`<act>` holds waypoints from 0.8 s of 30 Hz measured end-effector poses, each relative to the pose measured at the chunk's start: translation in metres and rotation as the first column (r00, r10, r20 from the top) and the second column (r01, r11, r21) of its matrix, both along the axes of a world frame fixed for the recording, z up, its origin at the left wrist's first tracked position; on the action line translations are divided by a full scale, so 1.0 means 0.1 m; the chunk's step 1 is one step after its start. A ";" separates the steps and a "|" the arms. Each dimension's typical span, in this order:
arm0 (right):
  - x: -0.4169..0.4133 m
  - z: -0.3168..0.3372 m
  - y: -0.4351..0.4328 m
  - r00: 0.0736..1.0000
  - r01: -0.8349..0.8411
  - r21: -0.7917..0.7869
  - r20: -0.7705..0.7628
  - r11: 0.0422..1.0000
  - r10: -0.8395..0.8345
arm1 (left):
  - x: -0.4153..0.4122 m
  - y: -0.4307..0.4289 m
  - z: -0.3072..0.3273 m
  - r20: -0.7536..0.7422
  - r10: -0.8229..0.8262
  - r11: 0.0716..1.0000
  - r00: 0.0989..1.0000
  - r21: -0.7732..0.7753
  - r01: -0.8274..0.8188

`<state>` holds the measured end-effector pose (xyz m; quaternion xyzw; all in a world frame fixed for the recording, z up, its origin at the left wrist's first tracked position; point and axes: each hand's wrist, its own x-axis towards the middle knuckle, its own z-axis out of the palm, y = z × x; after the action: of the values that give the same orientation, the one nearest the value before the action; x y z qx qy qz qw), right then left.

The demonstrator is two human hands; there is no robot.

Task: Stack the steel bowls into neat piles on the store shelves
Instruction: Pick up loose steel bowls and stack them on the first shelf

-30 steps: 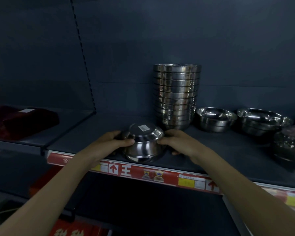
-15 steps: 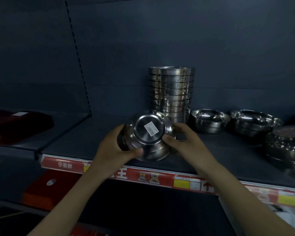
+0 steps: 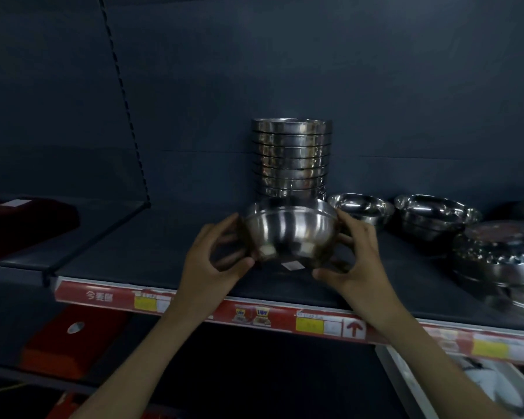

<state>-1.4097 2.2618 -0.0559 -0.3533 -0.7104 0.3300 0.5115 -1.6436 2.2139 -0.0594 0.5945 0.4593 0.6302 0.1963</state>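
dark store shelf w/ a tall pile of steel bowls at the back. straight in front of the pile & lower, a single steel bowl sits rim-up just above the shelf, clamped btwn left hand & right hand, both equally near the pile. bowl is shiny, rounded; white sticker under its base.

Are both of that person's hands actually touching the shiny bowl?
Touching. The head view shows the left hand and the right hand pressed against opposite sides of the steel bowl, fingers curled round its wall.
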 end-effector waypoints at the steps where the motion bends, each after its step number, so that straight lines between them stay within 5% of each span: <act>1: 0.01 -0.03 0.02 0.999 0.001 0.001 -0.044 1.000 -0.001 | 0.01 0.03 -0.02 0.013 -0.016 1.000 1.000 0.016 0.016; 7: 0.05 -0.14 0.12 0.995 0.004 0.039 -0.102 0.999 0.000 | 0.07 0.19 -0.17 0.147 -0.115 0.993 0.983 0.002 0.116; 19: 0.13 -0.21 0.18 0.998 0.012 0.009 -0.060 1.000 -0.011 | 0.03 0.17 -0.21 0.024 -0.069 0.997 0.997 -0.037 0.070; 24: 0.14 -0.22 0.19 0.988 -0.025 -0.074 -0.154 0.997 0.013 | 0.02 0.16 -0.18 0.003 -0.165 0.983 0.986 -0.080 0.164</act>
<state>-1.3959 2.2807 -0.0778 -0.3393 -0.6593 0.3878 0.5476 -1.6411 2.2297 -0.0779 0.6232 0.4336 0.5920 0.2704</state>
